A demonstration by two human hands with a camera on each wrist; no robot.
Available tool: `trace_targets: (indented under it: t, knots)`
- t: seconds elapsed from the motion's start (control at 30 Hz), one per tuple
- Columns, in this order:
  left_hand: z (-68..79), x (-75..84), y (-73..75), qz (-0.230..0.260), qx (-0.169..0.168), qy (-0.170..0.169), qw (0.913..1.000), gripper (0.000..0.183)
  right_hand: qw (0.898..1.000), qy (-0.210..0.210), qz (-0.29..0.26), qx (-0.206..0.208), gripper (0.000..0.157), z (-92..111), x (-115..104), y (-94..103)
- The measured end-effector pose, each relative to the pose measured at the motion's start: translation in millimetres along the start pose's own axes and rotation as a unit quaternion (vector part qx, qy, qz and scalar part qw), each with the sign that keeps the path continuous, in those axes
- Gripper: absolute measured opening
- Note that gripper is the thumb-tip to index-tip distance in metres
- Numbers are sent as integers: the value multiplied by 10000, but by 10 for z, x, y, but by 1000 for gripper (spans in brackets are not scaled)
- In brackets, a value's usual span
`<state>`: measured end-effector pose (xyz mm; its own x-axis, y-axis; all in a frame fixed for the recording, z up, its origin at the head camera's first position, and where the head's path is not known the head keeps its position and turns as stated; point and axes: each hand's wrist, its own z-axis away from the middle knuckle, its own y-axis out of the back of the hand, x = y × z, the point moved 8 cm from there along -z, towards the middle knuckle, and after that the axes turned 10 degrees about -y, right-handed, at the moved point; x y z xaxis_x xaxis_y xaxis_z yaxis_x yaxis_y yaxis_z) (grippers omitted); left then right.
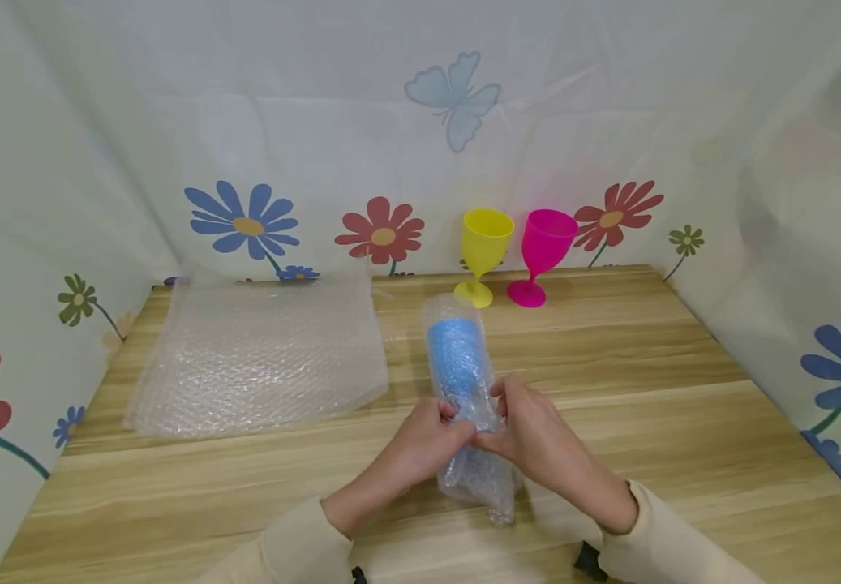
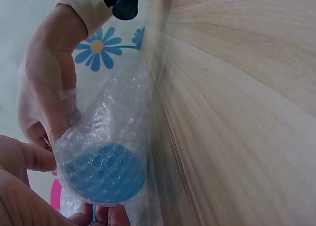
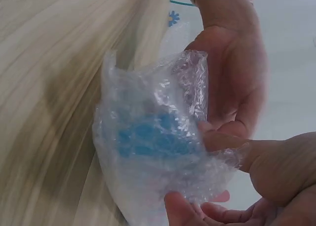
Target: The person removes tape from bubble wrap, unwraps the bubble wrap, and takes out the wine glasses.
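Note:
A blue goblet (image 1: 455, 355) lies on the table inside clear bubble wrap (image 1: 477, 478), its bowl end pointing away from me. In the left wrist view its round blue foot (image 2: 106, 172) shows through the bubbles. My left hand (image 1: 427, 438) pinches the wrap from the left, around the middle of the roll. From the right, my right hand (image 1: 529, 430) grips the same wrapped goblet, with both thumbs meeting on top. A loose flap of wrap (image 3: 195, 83) stands up beside the fingers in the right wrist view. The goblet's stem is hidden by the hands and wrap.
Flat sheets of bubble wrap (image 1: 267, 357) lie on the left of the wooden table (image 1: 683, 454). At the back edge stand a yellow goblet (image 1: 486, 243) and a magenta goblet (image 1: 546, 243), both upright. A flower-patterned white curtain (image 1: 318, 146) encloses the table's back and sides.

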<state>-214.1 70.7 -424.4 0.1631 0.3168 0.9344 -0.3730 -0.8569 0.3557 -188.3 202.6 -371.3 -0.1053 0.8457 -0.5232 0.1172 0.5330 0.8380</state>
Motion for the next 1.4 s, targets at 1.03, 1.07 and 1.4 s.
trace_targets:
  t: [1.03, 1.07, 1.4]
  knots:
    - [-16, -15, -86, -529, 287, 157, 9981, 63, 9440, -524, -2822, -1625, 29, -42, 316, -197]
    - [-22, -12, -89, -514, 300, 157, 9981, 63, 9429, -574, -2836, -1651, 26, -29, 318, -206]
    - [-29, -18, -71, -43, 169, 165, 9997, 60, 9290, -346, -2803, -2391, 28, -106, 351, -228]
